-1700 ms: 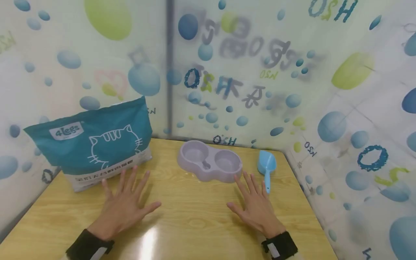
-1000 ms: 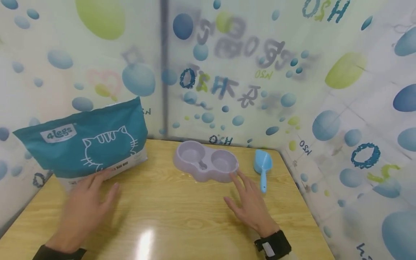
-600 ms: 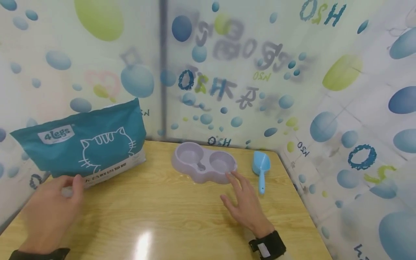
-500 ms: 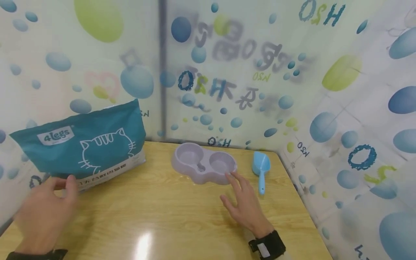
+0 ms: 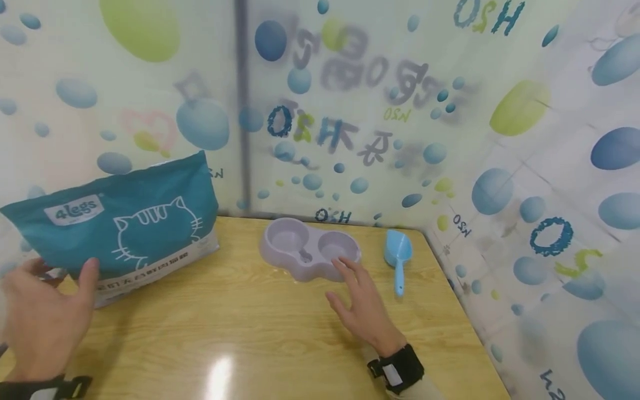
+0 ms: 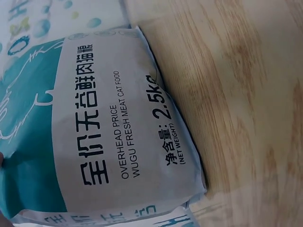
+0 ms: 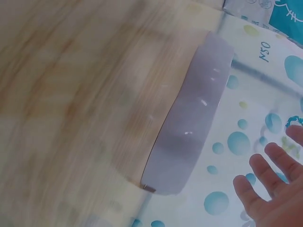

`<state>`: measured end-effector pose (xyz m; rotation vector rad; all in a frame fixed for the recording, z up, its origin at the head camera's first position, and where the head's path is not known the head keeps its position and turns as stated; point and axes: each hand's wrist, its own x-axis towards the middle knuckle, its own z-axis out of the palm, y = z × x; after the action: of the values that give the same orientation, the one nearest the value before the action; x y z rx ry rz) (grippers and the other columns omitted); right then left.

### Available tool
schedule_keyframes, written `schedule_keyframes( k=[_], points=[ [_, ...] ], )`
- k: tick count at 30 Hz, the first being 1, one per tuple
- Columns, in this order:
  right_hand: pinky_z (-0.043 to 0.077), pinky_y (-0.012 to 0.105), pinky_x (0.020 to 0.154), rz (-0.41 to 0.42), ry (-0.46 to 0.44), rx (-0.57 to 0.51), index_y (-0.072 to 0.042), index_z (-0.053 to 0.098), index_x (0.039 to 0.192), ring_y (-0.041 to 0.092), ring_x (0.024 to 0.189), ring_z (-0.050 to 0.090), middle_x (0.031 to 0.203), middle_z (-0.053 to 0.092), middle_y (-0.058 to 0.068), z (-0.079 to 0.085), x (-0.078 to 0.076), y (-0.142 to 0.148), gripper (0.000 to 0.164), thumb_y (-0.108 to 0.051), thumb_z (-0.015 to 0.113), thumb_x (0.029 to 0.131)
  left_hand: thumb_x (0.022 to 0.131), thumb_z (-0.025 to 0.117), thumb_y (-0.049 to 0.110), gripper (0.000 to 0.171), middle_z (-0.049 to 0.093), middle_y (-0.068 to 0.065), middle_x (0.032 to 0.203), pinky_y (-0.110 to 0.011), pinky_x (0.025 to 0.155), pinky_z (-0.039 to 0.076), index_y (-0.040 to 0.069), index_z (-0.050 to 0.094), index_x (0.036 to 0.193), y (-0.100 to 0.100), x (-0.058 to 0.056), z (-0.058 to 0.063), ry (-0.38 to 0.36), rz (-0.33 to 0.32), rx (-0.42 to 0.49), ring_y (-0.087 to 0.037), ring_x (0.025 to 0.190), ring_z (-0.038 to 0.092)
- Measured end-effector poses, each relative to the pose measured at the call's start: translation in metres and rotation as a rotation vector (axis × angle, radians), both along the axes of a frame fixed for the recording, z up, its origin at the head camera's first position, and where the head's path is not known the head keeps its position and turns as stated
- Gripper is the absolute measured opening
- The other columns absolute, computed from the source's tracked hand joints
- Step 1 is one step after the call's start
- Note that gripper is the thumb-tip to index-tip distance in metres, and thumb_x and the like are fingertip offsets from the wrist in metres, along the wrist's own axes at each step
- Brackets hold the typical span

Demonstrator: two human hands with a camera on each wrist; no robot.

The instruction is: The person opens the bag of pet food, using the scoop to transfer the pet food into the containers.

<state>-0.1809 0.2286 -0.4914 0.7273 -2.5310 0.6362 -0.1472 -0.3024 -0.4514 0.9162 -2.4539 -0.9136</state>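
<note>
A teal and white bag of cat food (image 5: 155,233) stands at the table's left. My left hand (image 5: 50,316) is at its lower left side, thumb over the front and fingers round the edge. In the left wrist view the white lower part of the bag (image 6: 128,127) fills the middle, with a thumb tip at the left border where the bag dents. A lilac double pet bowl (image 5: 311,244) lies at the back. My right hand (image 5: 362,311), fingers spread and relaxed, overlaps its right dish. The right wrist view shows the bowl's side (image 7: 189,127) beyond the fingers.
A light blue scoop (image 5: 398,253) lies right of the bowl, handle towards me. Bubble-patterned walls (image 5: 320,111) rise behind and beside the wooden table (image 5: 280,339).
My left hand has travelled left, from flat over the table to the bag's lower left side. My right hand has drawn its fingers together somewhat and shifted left across the bowl's edge.
</note>
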Motion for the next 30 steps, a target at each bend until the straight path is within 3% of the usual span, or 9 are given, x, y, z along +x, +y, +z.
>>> schedule_keyframes(
  k=[3,7,10,12,17,22,24,27,30],
  points=[
    [0.053,0.067,0.126,0.017,-0.014,-0.017,-0.014,0.05,0.176,0.042,0.16,0.057,0.176,0.055,0.022,0.0,-0.002,-0.005,0.072,-0.031,0.077,0.113,0.12,0.042,0.056,0.093,0.024,-0.043,0.18,-0.082,0.105,0.049,-0.005,0.008,0.181,-0.005,-0.005,-0.004,-0.014,-0.041,0.009,-0.069,0.148,0.044],
    [0.052,0.066,0.128,0.022,-0.064,-0.031,-0.017,0.047,0.178,0.039,0.163,0.055,0.178,0.053,0.019,-0.001,-0.003,-0.01,0.072,-0.032,0.076,0.114,0.118,0.051,0.06,0.099,0.022,-0.043,0.183,-0.087,0.119,0.044,-0.002,0.009,0.183,-0.014,-0.013,-0.011,0.008,-0.114,0.065,-0.072,0.16,0.038],
    [0.052,0.064,0.129,0.024,-0.087,-0.035,-0.017,0.047,0.178,0.038,0.164,0.054,0.179,0.051,0.017,-0.003,-0.002,-0.014,0.072,-0.033,0.075,0.115,0.116,0.066,0.054,0.092,0.036,-0.034,0.185,-0.082,0.131,0.037,0.01,0.023,0.185,-0.019,-0.021,-0.015,0.124,-0.196,0.087,-0.065,0.164,0.043],
    [0.051,0.064,0.13,0.028,-0.095,-0.046,-0.015,0.047,0.178,0.038,0.164,0.053,0.18,0.051,0.016,-0.002,-0.002,-0.016,0.072,-0.032,0.076,0.114,0.114,0.072,0.05,0.093,0.037,-0.029,0.186,-0.079,0.135,0.034,0.018,0.022,0.185,-0.021,-0.026,-0.017,0.183,-0.237,0.106,-0.062,0.166,0.043],
    [0.049,0.061,0.133,0.039,-0.139,-0.08,-0.017,0.047,0.179,0.036,0.168,0.05,0.183,0.049,0.013,-0.001,-0.003,-0.024,0.071,-0.031,0.075,0.115,0.11,0.074,0.053,0.112,0.012,-0.024,0.193,-0.078,0.139,0.027,0.029,-0.007,0.184,-0.024,-0.03,-0.02,0.169,-0.179,0.246,-0.056,0.177,0.025],
    [0.05,0.06,0.133,0.055,-0.163,-0.091,-0.019,0.047,0.179,0.035,0.168,0.05,0.183,0.049,0.013,-0.002,-0.004,-0.03,0.07,-0.031,0.075,0.116,0.109,0.079,0.045,0.107,0.022,-0.013,0.195,-0.066,0.145,0.025,0.043,0.003,0.184,-0.027,-0.034,-0.024,0.21,-0.183,0.273,-0.041,0.181,0.028],
    [0.051,0.059,0.132,0.058,-0.157,-0.091,-0.019,0.047,0.179,0.035,0.167,0.052,0.182,0.049,0.012,-0.004,-0.004,-0.031,0.069,-0.031,0.074,0.116,0.109,0.079,0.046,0.107,0.02,-0.011,0.196,-0.064,0.146,0.022,0.045,0.002,0.184,-0.027,-0.035,-0.024,0.203,-0.194,0.288,-0.04,0.182,0.026],
    [0.052,0.058,0.131,0.067,-0.15,-0.094,-0.018,0.047,0.179,0.034,0.166,0.053,0.181,0.05,0.013,-0.004,-0.003,-0.032,0.069,-0.03,0.074,0.116,0.11,0.076,0.05,0.113,0.007,-0.016,0.195,-0.069,0.146,0.018,0.04,-0.01,0.182,-0.027,-0.037,-0.023,0.161,-0.192,0.33,-0.046,0.183,0.017],
    [0.052,0.058,0.131,0.077,-0.151,-0.093,-0.019,0.046,0.179,0.034,0.166,0.053,0.18,0.05,0.012,-0.005,-0.002,-0.031,0.069,-0.029,0.074,0.117,0.11,0.074,0.052,0.117,0.004,-0.023,0.194,-0.074,0.143,0.018,0.034,-0.016,0.181,-0.027,-0.037,-0.021,0.129,-0.195,0.337,-0.053,0.181,0.014]
  ],
)
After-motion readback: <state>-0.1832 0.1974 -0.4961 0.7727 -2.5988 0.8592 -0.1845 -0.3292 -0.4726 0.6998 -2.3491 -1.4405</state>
